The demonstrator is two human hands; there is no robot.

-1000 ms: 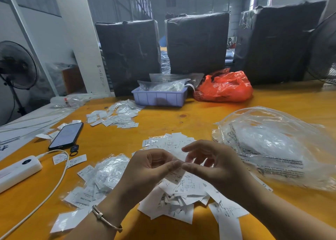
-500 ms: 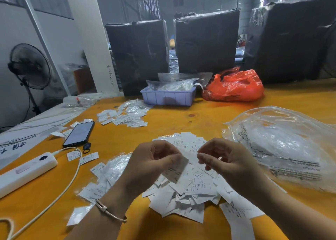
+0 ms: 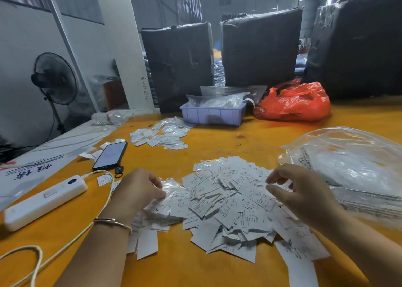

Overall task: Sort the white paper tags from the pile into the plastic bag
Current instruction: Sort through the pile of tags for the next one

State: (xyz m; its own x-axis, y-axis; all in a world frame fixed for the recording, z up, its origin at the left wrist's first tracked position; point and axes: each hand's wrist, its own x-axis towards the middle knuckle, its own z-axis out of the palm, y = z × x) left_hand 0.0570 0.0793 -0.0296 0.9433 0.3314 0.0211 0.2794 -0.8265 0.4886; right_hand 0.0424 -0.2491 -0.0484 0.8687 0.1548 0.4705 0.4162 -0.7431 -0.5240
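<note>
At an orange worktable, both hands have parted: left hand now pinches tags at a small clear plastic bag, right hand hovers half-curled (holding nothing visible) over the pile of white paper tags, ready for another pick.

This is a warehouse or packing floor. Tall bales wrapped in black plastic stand behind a long orange worktable, with a high metal roof and bare grey walls beyond. A standing fan, a small plastic bin and loose heaps of printed size tags fit garment packing.
</note>
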